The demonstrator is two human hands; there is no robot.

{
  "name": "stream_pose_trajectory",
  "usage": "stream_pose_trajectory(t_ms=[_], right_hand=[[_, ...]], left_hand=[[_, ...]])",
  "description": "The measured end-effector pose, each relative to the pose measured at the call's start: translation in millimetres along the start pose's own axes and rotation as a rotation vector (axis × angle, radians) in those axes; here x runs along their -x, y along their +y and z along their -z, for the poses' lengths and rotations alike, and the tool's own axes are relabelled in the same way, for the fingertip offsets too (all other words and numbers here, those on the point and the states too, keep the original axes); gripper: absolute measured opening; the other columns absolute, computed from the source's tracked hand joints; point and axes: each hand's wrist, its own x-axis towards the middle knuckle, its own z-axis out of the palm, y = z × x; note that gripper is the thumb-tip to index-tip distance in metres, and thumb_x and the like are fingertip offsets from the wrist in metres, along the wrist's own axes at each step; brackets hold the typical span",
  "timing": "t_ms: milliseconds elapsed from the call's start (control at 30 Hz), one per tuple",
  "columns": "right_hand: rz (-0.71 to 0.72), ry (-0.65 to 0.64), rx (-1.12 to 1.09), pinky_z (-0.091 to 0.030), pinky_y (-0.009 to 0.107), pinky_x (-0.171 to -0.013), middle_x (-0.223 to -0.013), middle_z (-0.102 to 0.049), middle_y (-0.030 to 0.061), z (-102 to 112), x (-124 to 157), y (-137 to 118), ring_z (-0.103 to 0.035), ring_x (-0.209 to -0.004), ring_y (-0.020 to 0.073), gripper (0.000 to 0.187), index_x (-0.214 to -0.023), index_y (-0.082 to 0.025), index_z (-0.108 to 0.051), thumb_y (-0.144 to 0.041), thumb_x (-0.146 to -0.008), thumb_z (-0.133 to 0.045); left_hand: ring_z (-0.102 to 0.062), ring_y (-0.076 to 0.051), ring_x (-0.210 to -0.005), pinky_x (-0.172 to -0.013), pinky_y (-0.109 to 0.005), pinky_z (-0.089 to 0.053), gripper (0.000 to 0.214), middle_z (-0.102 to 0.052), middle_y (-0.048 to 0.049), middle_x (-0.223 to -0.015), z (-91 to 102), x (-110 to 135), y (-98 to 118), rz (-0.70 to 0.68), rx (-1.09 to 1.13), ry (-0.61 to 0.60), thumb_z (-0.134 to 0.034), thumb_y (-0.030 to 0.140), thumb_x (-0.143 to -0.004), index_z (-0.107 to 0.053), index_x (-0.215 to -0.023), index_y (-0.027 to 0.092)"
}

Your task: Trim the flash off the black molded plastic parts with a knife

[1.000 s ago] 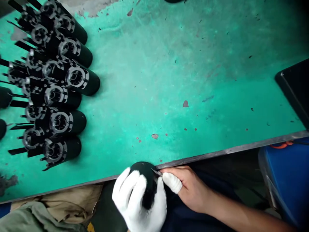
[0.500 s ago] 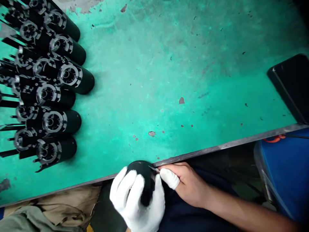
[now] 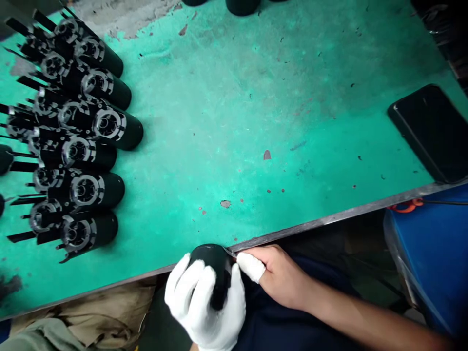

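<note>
Left hand (image 3: 204, 302), gloved, wraps the part (image 3: 214, 258) at 6 o'clock, against the counter (image 3: 256, 122) edge. Right hand (image 3: 278, 275) pinches a blade (image 3: 230, 252), tip on the part's rim. Grips and contact unchanged over the last second.

Your head camera looks forward and steeply down on the worn green-topped desk (image 3: 256, 97), close over its slanting near edge; your white-gloved left hand (image 3: 204, 304) and bare right hand (image 3: 283, 280) sit nearest, at the frame's bottom.

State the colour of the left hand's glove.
White; the glove shows best in the head view.
</note>
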Motion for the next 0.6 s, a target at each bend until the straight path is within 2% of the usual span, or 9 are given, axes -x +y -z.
stream_pose_trajectory(t_ms=[133,300,467,600], right_hand=[[-0.010,0.011,-0.039,-0.041,0.028,-0.068,-0.079,-0.067,-0.0008,-3.8,1.8,2.6,-0.055,-0.072,0.0148,0.028,-0.084,-0.019,-0.068,-0.030,-0.100,-0.048],[0.046,-0.012,-0.100,-0.046,0.031,-0.077,-0.087,-0.070,0.0028,-0.8,-0.5,10.4,-0.060,-0.082,0.0187,0.033,-0.092,-0.019,-0.071,-0.037,-0.102,-0.045],[0.105,-0.037,-0.009,-0.044,0.031,-0.074,-0.081,-0.067,0.0007,1.7,-3.9,4.7,-0.057,-0.076,0.0168,0.030,-0.080,-0.020,-0.066,-0.032,-0.101,-0.047],[0.053,0.028,-0.024,-0.041,0.030,-0.072,-0.076,-0.062,-0.0020,-3.1,-5.3,-1.8,-0.053,-0.073,0.0148,0.030,-0.076,-0.021,-0.061,-0.030,-0.101,-0.046]], left_hand=[[-0.063,-0.028,-0.100,-0.091,-0.056,-0.057,0.049,-0.058,-0.0032,-0.090,5.1,-0.9,-7.7,-0.109,0.076,-0.036,-0.090,0.008,-0.052,-0.057,-0.088,0.019],[-0.060,-0.031,-0.109,-0.094,-0.056,-0.056,0.048,-0.060,-0.0066,-0.097,8.8,-0.1,-5.1,-0.123,0.083,-0.076,-0.088,0.004,-0.054,-0.060,-0.092,0.017],[-0.061,-0.030,-0.107,-0.094,-0.056,-0.056,0.049,-0.060,-0.0071,-0.095,7.4,1.7,-4.2,-0.121,0.080,-0.070,-0.088,0.003,-0.054,-0.061,-0.092,0.017],[-0.062,-0.028,-0.102,-0.092,-0.054,-0.057,0.049,-0.059,-0.0045,-0.092,4.5,5.3,-9.8,-0.179,0.082,-0.049,-0.088,0.003,-0.050,-0.062,-0.087,0.019]])
